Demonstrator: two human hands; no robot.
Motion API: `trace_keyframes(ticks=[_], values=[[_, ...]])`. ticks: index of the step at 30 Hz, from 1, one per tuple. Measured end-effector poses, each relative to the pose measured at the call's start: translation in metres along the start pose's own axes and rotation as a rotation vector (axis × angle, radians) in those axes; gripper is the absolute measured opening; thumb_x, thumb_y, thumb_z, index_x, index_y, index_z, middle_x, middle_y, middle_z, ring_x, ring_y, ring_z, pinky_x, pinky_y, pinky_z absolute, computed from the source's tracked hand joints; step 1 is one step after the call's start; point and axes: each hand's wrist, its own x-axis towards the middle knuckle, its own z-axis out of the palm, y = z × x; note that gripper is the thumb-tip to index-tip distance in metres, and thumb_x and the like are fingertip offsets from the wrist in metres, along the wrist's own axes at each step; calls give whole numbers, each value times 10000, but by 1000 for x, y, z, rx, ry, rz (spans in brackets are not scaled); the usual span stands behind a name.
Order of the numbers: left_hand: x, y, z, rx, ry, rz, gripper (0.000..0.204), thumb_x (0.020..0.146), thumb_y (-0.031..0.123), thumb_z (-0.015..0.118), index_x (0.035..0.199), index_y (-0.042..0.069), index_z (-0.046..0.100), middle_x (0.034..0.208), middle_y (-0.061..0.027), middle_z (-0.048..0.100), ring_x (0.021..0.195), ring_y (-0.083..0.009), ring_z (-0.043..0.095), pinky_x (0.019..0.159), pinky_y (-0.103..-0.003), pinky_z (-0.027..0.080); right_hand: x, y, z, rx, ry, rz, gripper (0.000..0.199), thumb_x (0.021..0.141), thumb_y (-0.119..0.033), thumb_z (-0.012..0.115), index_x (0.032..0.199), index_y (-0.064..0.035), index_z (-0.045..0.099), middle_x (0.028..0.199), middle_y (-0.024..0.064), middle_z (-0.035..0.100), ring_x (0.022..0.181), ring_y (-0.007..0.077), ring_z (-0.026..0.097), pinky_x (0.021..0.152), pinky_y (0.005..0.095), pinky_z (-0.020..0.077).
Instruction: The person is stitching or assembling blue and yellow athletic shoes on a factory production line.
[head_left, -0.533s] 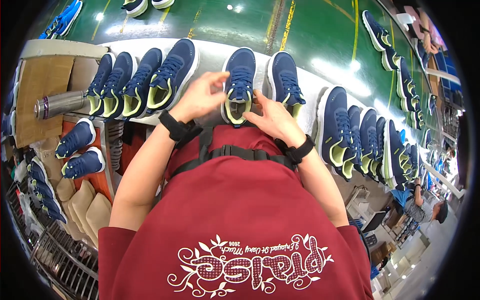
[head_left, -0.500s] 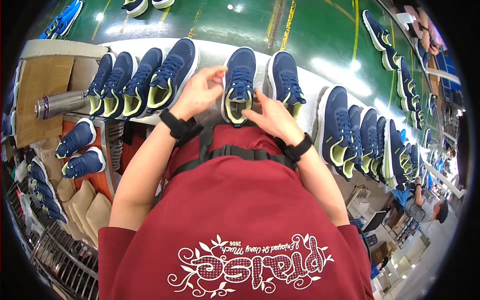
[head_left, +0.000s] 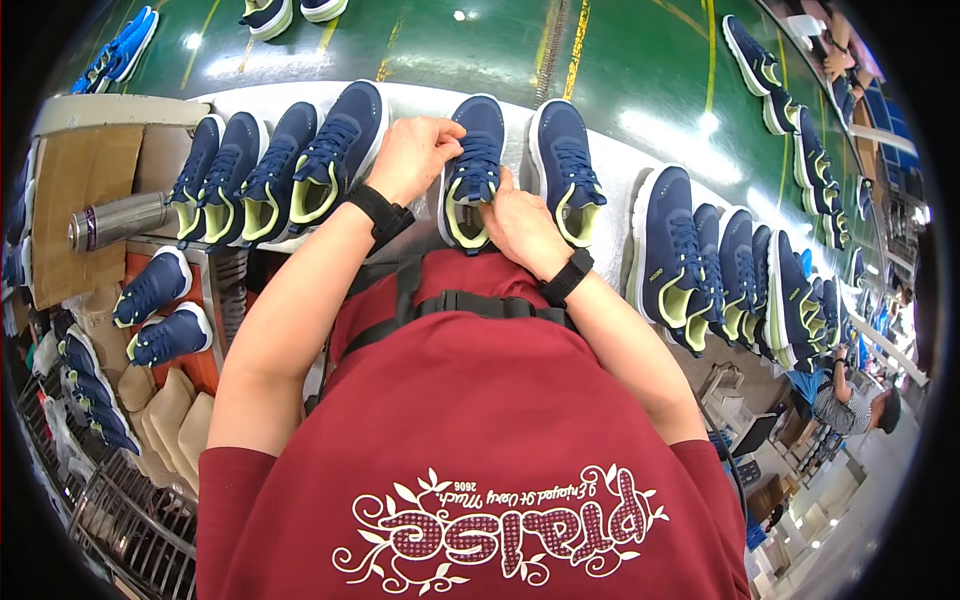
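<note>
A navy blue sneaker with blue laces, a pale green lining and a white sole stands on the white bench, toe pointing away from me. At its left edge beside the laces is my left hand, thumb and fingertips pinched together; whatever is between them is too small to make out. My right hand grips the same sneaker's right side, fingertips at the tongue and collar, partly hiding the opening. Just right of it stands a matching sneaker, untouched. Each wrist wears a black band.
Several navy sneakers line the bench on the left; more stand to the right. A silver flask lies by a cardboard sheet. Beyond runs a green surface carrying shoes. Another person is at far right.
My left hand has moved up and right, its fingers closing into a pinch beside the laces. The right hand has shifted slightly left and up, onto the sneaker's collar.
</note>
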Motion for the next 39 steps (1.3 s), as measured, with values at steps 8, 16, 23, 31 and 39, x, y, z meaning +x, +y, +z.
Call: trace_keyframes(ticks=[8,16,23,31,39], values=[[12,15,14,480,-19,283,168,671,51,601,824,27,664,728,-139,657,724,-325,642,680,-428,505,-3,-3,-3,-22,19,1,535,850,-133,517,1207,226,342,741,294,618,742,429,636,681,469,507],[7,44,20,415,197,324,220,793,168,634,997,92,660,796,-79,656,754,-301,637,691,-386,499,-14,16,-32,0,87,8,394,877,-172,550,1069,156,448,683,253,611,689,408,634,611,452,510],[-46,104,27,259,-215,479,358,811,202,678,1143,88,606,846,-138,630,797,-308,622,697,-395,500,-49,56,-98,450,860,28,205,842,-57,587,1042,-21,610,948,169,644,886,333,616,787,392,486],[-40,160,89,388,-406,486,665,794,212,684,1398,238,406,885,-218,535,752,-374,597,693,-436,505,-84,127,-114,1143,475,353,597,974,-417,454,1388,7,384,1307,182,532,1220,238,501,1021,339,358],[4,225,130,492,-127,421,430,612,381,811,906,93,687,759,-162,551,734,-337,591,652,-417,486,-125,168,-158,1087,301,143,471,911,-196,575,1309,31,469,1117,195,634,1031,202,607,866,289,460]])
